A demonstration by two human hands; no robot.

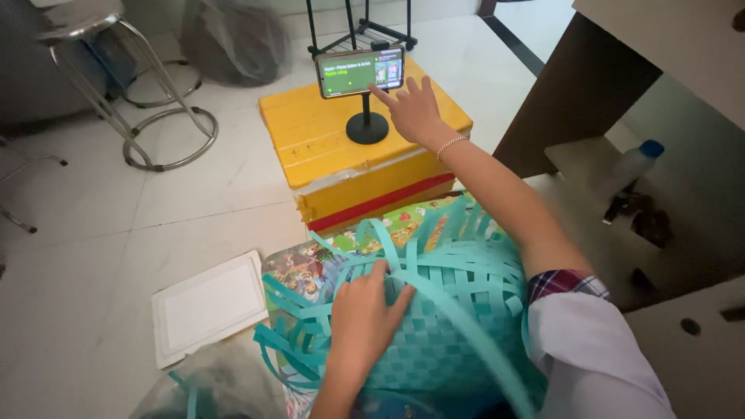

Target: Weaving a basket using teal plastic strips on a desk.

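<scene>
Left hand (365, 318) lies flat, grip open, on the teal woven basket (458, 310); right hand (414, 109), unclenched, fingers the phone (361, 71).

A half-woven basket (450, 310) of teal plastic strips lies under the left hand (363, 314), its checkered weave tight beneath the palm and loose strip ends fanning out above and to both sides of the fingers. A phone (361, 72) stands sideways on a black round-based stand, its lit screen touched at the lower right edge by the right hand's (415, 110) forefinger.
</scene>
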